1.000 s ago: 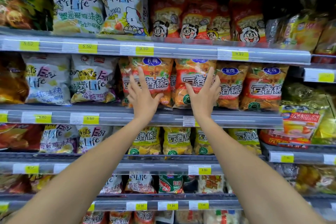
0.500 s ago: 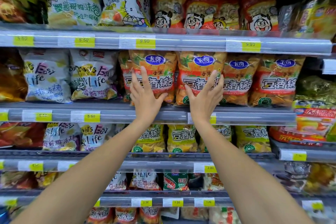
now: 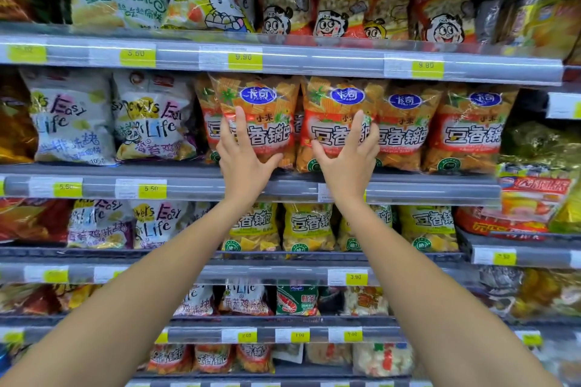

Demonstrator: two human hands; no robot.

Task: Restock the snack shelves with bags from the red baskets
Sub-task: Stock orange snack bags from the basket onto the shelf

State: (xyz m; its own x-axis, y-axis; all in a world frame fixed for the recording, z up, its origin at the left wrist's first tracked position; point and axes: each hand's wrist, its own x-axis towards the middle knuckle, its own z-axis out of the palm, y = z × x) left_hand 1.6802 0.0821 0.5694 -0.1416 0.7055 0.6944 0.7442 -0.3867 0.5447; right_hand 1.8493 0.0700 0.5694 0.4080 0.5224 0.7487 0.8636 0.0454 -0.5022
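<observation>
On middle shelf [image 3: 424, 192], glossy orange bags [image 3: 465, 135] upright, hands [image 3: 243, 163] [image 3: 347, 163] pressing

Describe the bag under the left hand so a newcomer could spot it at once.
Take the second shelf from the top, the one with 5.50 tags at its left. Right of the white Easy Life bags stands a row of orange bags with blue oval logos. The bag is the leftmost front one, alone in having the left hand pressed flat on it.
</observation>
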